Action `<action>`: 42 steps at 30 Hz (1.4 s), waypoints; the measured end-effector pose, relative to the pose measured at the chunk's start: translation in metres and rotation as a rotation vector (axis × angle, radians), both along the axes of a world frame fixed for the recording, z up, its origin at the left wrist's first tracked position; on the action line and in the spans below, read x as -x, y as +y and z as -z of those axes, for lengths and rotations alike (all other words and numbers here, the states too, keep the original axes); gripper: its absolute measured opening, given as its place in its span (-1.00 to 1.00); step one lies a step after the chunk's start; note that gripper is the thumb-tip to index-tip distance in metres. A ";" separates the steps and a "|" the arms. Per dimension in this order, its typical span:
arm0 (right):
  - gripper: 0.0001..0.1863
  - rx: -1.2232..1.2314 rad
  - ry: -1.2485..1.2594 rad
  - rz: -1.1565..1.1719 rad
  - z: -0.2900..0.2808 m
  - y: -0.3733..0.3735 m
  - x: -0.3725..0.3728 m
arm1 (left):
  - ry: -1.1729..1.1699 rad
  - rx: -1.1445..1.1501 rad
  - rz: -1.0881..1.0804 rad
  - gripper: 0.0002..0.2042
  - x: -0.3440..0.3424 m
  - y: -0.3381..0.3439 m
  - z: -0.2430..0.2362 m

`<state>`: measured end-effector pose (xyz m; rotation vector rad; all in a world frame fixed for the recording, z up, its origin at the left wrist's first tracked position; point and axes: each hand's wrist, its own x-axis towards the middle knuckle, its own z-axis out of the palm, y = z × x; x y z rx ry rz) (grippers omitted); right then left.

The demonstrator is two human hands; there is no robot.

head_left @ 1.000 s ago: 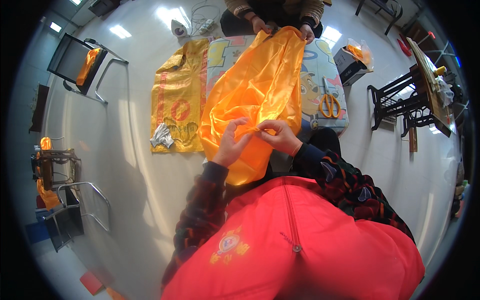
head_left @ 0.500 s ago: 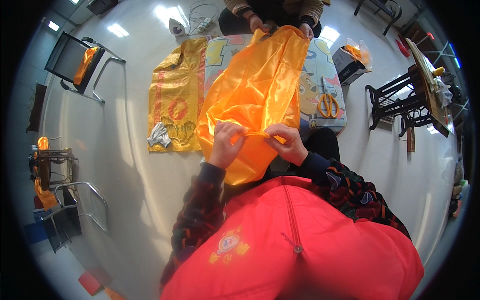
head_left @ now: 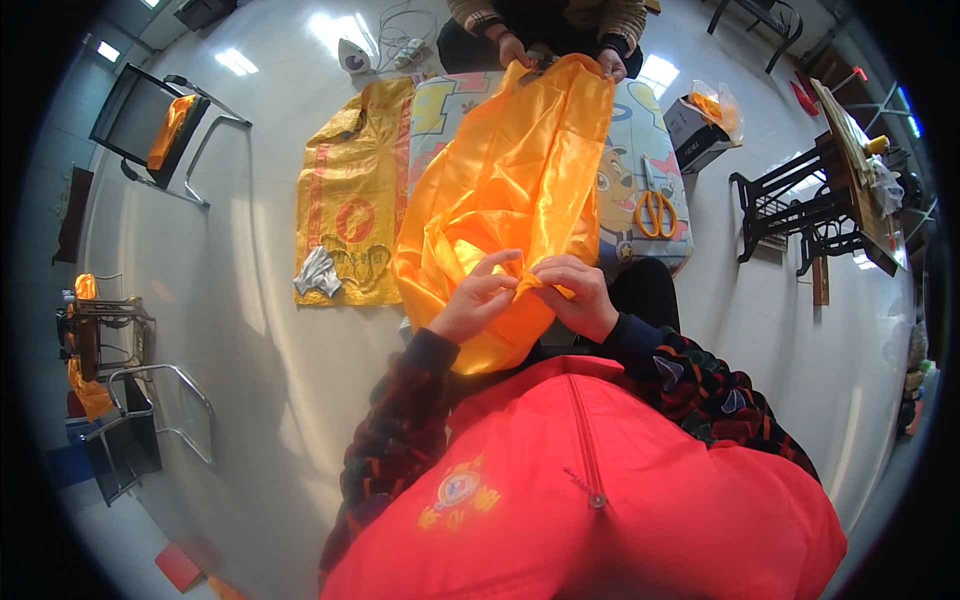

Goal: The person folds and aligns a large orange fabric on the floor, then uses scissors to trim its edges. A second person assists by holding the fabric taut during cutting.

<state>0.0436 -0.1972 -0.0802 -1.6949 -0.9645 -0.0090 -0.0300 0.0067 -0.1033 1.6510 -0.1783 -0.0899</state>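
Observation:
A large piece of shiny orange satin cloth (head_left: 500,170) is draped over a cartoon-printed pad (head_left: 445,100) and down toward my lap. My left hand (head_left: 478,300) pinches its near part. My right hand (head_left: 578,300) grips the same bunched fold just beside it, fingertips close to the left's. At the far end, another person's two hands (head_left: 611,62) hold the cloth. Orange-handled scissors (head_left: 655,210) lie on the pad to the right. A yellow woven sack (head_left: 355,180) lies left of the pad, with a small grey cloth (head_left: 318,272) on it.
Chairs (head_left: 150,130) stand to the left, one with orange fabric on it. A treadle table (head_left: 840,190) stands at right. A box with a plastic bag (head_left: 700,135) sits beside the pad. A small white appliance (head_left: 355,58) and cables lie at the back.
Over the last second my hands moved slightly apart along the fold, then back together, the left now a little further right. Both keep hold of the orange cloth.

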 end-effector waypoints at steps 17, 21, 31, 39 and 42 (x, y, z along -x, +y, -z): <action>-0.83 -0.016 -0.038 -0.001 -0.010 -0.008 -0.002 | 0.206 0.150 -0.142 -0.82 -0.006 -0.037 0.023; -0.83 -0.007 -0.028 0.003 -0.011 -0.008 -0.002 | 0.440 0.244 -0.216 -0.88 -0.006 -0.036 0.020; -0.88 0.030 0.133 0.125 -0.021 -0.010 -0.003 | 0.163 0.323 -0.225 -0.78 0.003 -0.002 0.020; -0.90 0.069 0.473 0.127 -0.020 -0.010 -0.006 | 0.098 -0.039 -0.192 -0.70 0.006 0.015 0.012; -0.90 0.021 0.496 0.121 -0.011 -0.007 -0.009 | 0.097 -0.062 -0.199 -0.73 0.005 0.019 0.011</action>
